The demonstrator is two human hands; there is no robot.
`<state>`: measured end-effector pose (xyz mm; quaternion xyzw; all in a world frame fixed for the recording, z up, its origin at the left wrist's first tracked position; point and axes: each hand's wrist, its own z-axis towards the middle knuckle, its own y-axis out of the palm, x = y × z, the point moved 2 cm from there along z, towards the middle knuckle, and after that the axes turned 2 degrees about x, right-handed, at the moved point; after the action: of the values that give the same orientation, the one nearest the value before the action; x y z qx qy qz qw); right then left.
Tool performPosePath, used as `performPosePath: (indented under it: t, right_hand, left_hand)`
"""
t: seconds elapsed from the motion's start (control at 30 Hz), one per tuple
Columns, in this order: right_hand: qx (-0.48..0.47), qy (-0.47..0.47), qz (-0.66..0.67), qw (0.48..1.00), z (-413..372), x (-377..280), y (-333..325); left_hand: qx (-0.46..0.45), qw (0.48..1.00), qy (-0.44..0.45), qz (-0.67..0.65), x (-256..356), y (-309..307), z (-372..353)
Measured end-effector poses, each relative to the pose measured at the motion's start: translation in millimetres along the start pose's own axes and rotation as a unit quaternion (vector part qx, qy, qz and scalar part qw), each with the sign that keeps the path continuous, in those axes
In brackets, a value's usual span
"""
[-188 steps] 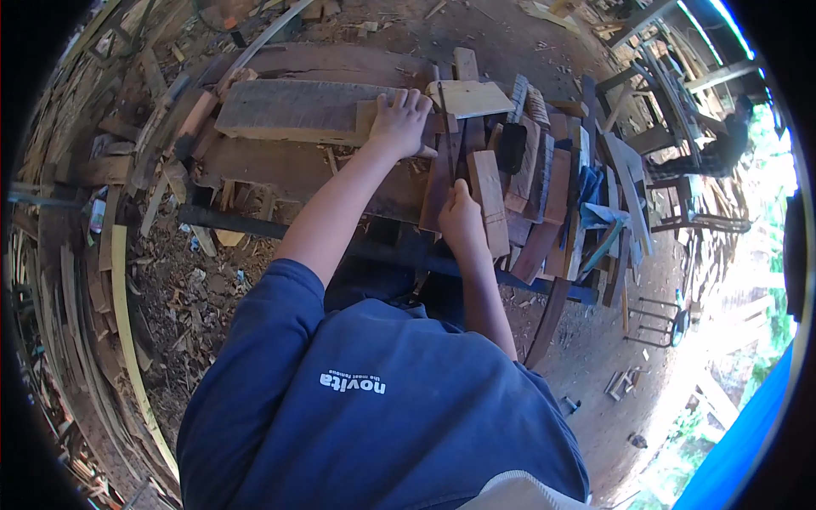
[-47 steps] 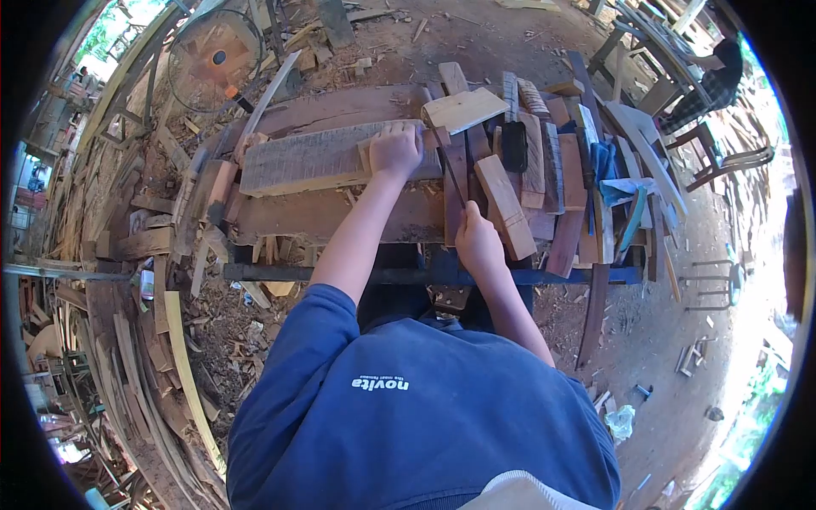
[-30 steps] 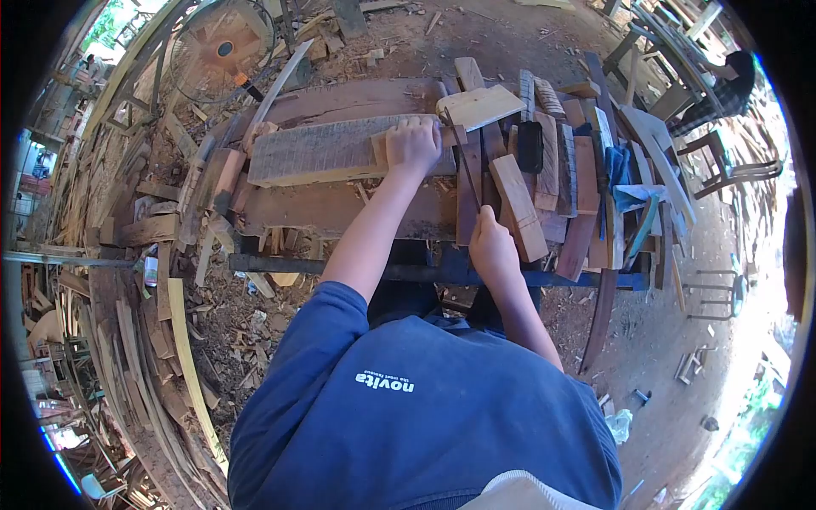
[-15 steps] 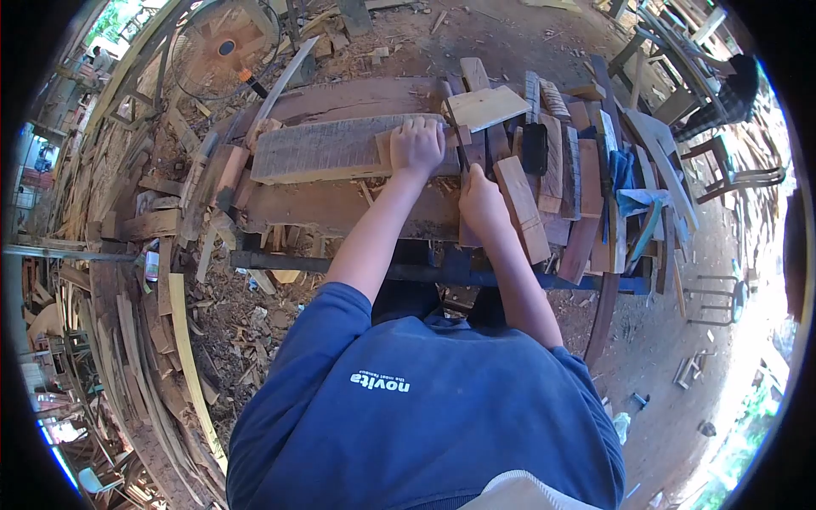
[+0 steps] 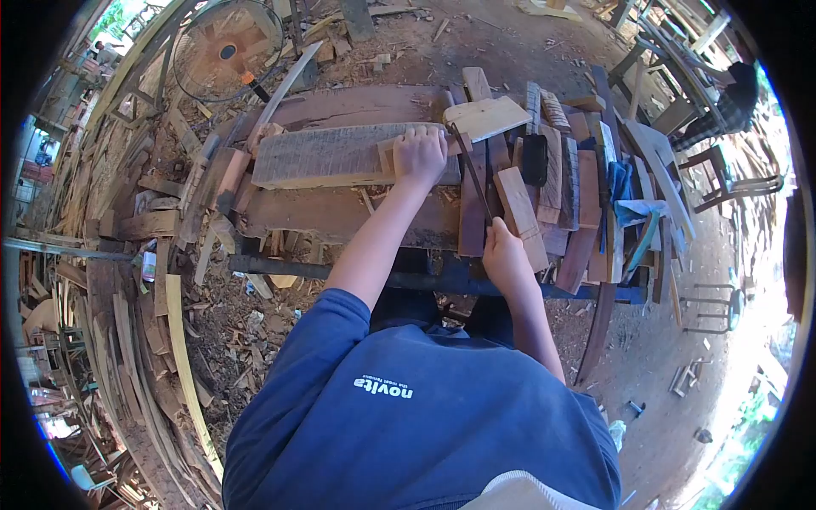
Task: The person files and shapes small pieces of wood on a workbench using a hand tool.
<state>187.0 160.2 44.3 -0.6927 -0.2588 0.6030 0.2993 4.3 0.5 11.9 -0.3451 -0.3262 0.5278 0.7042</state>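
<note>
My left hand (image 5: 421,156) is closed over a small wooden piece (image 5: 386,156), pressing it onto a thick grey timber block (image 5: 319,155). One end of the small piece sticks out past the block's right end. My right hand (image 5: 507,255) grips the near end of a long, narrow dark blade (image 5: 476,174), a saw or a file; its edge is too fine to make out. The blade's far part lies against the projecting end of the small piece. Just beyond it rests a pale flat board (image 5: 489,117).
Several wood offcuts (image 5: 551,174) crowd the right of the workbench (image 5: 340,212), with a black rectangular object (image 5: 534,159) and a blue cloth (image 5: 620,180) among them. A round wire-guarded fan (image 5: 228,53) stands at the upper left. Another person (image 5: 738,98) is at the upper right.
My right hand has pulled back toward my body and slightly right, showing more of the blade. My left hand stays on the small wooden piece.
</note>
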Motion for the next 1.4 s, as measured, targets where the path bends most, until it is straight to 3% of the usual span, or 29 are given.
performPosePath:
  t: [0.3, 0.43, 0.73, 0.93, 1.2, 1.4]
  right_hand:
    - [0.031, -0.053, -0.004, 0.998, 102, -17, 22]
    - [0.043, -0.052, 0.019, 0.998, 93, -14, 18]
    - [0.026, -0.013, 0.074, 0.997, -19, 22, 0]
    - [0.022, 0.003, 0.05, 0.999, 1, 12, -1]
    - [0.011, -0.014, -0.004, 1.0, 93, -21, 21]
    - [0.015, -0.023, 0.01, 1.0, 81, -5, 19]
  left_hand:
    - [0.003, 1.0, 0.026, 0.0, -2, -4, 1]
    - [-0.013, 1.0, 0.006, 0.024, 1, -3, 1]
    - [-0.029, 0.999, -0.017, 0.027, 4, -5, 2]
    - [-0.071, 0.997, -0.003, 0.031, 3, -9, 5]
    - [-0.046, 0.999, 0.005, 0.023, -1, -2, 3]
    - [-0.042, 0.999, -0.005, 0.034, 3, 0, 3]
